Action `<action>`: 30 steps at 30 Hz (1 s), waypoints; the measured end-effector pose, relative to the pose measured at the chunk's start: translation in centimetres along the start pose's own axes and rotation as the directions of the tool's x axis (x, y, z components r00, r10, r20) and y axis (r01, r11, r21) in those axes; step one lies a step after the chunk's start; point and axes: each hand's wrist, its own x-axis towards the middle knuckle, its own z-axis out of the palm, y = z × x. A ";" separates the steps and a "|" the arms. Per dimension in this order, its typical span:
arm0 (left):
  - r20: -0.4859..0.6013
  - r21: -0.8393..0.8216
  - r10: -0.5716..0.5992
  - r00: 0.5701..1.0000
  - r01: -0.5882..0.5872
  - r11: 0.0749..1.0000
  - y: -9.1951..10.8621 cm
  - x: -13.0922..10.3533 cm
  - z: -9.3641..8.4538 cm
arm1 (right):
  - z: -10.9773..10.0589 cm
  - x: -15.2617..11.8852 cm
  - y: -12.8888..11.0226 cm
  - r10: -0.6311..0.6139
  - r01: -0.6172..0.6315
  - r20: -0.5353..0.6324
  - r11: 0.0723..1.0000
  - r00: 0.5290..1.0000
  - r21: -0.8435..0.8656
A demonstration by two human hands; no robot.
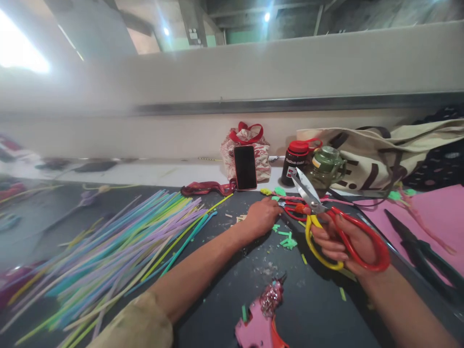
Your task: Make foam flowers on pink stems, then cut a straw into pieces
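My right hand (339,239) grips a large pair of scissors (357,239) with one red and one yellow handle; the blades point up and away. My left hand (264,216) reaches across the table with its fingers curled down. It is beside a smaller red-handled tool (290,211), and what its fingers hold, if anything, is hidden. Cut green pieces (288,240) lie scattered between my hands. Nearer to me lies a pink glue gun (256,324), its nozzle end smeared with residue. Many pastel pipe cleaners (145,246) are spread left of my left arm.
A phone (245,167) leans on a drawstring bag (228,157) at the back. Next to it stand a black bottle (292,166) with a red lid and a green jug (326,166). At right are a canvas bag (366,159), pink sheet (444,212) and black-handled pliers (416,246).
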 end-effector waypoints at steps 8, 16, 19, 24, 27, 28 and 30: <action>0.112 -0.032 -0.106 0.988 0.110 0.993 -2.7 -3.8 -1.5 | 0.2 0.1 0.4 0.013 -0.013 0.009 1.000 1.000 -0.020; 0.123 -0.035 -0.461 0.879 0.468 0.883 -5.4 -10.0 -4.1 | 0.0 0.4 0.9 0.052 -0.052 -0.001 0.998 0.999 -0.033; 0.167 -0.037 -0.397 0.902 0.408 0.912 -4.2 -10.4 -3.6 | 0.0 0.5 1.4 0.075 -0.075 0.008 0.997 0.997 -0.028; 0.185 -0.160 -0.324 0.928 0.354 0.921 -3.3 -9.7 -3.2 | 0.9 0.6 2.3 0.127 -0.129 -0.063 0.991 0.990 -0.019; 0.172 -0.220 -0.327 0.929 0.360 0.907 -3.0 -9.4 -3.4 | 1.6 0.6 2.7 0.141 -0.147 -0.083 0.987 0.986 -0.064; 0.136 -0.223 -0.340 0.930 0.363 0.905 -2.7 -9.3 -3.5 | 1.7 0.6 2.8 0.139 -0.146 -0.092 0.986 0.986 -0.080; 0.022 -0.196 -0.345 0.938 0.343 0.919 -1.8 -9.1 -3.3 | 1.9 0.5 3.0 0.140 -0.154 -0.130 0.982 0.982 -0.111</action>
